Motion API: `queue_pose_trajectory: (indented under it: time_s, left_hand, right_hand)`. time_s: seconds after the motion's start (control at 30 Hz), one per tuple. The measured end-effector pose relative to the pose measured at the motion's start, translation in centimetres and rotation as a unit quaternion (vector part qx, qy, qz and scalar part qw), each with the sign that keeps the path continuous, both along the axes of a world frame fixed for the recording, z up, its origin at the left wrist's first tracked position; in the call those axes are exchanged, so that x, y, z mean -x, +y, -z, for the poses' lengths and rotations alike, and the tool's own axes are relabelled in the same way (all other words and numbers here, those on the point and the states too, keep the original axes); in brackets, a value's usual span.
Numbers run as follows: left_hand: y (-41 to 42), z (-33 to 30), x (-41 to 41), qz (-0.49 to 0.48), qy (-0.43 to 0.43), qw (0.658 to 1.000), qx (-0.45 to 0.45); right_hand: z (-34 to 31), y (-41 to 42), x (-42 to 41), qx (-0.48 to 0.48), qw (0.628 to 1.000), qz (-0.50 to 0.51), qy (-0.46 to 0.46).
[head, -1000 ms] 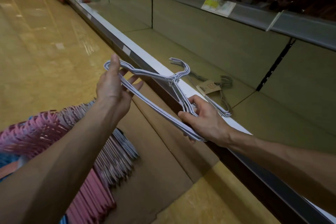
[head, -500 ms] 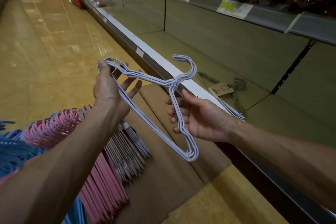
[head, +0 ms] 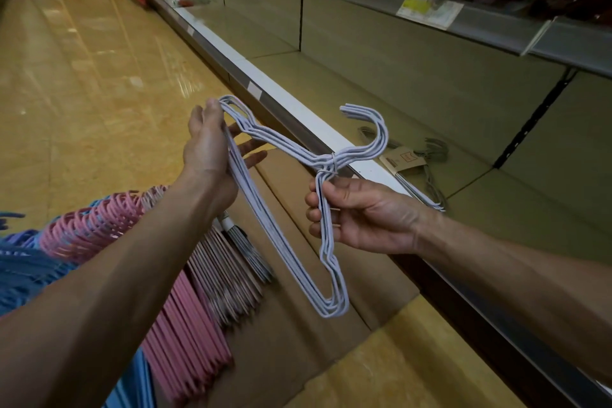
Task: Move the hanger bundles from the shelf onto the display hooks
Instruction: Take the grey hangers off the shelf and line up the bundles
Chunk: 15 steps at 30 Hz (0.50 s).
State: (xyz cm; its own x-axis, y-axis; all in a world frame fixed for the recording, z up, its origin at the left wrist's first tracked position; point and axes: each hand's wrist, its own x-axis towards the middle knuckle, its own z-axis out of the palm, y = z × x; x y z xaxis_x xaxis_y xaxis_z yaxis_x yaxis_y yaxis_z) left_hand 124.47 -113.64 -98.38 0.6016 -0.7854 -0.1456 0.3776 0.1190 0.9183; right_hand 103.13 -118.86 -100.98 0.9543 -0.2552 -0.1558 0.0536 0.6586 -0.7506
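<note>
Left hand (head: 207,149) and right hand (head: 361,214) hold hanger bundle (head: 281,242); palm-side fingers apparently hidden.

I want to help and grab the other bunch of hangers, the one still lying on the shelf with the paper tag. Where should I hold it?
Probably at the neck, just below the hooks, beside the paper tag. The bundle on the shelf lies flat, and its wires bunch closest there, so your fingers can likely wrap them all. Come down from above on the aisle side, over the shelf edge.
</note>
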Motion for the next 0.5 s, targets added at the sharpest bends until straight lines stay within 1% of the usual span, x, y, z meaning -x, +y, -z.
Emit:
queue_pose_trajectory:
  time_s: [0.13,0.2,0.3,0.43,0.5]
  left_hand:
    - [0.1,-0.4,-1.1,0.025,-0.143,0.987,-0.062]
    - [0.7,-0.5,-1.4,0.041,-0.229,0.969,-0.086]
    - [1.6,-0.7,-1.9,0.06,-0.36,0.926,-0.099]
    - [2.4,-0.5,-2.7,0.064,-0.483,0.866,-0.117]
    - [2.7,-0.2,-3.0,0.066,-0.555,0.818,-0.137]
  right_hand:
    - [0.6,-0.3,-0.5,0.0,1.0,0.019,-0.001]
    - [0.9,-0.5,-1.0,0.009,0.999,0.042,0.007]
    - [1.5,-0.8,-1.9,0.039,0.995,0.084,0.041]
    - [2.6,-1.2,-3.2,0.065,0.986,0.106,0.109]
    - [3.3,-1.4,-4.1,0.068,0.983,0.107,0.131]
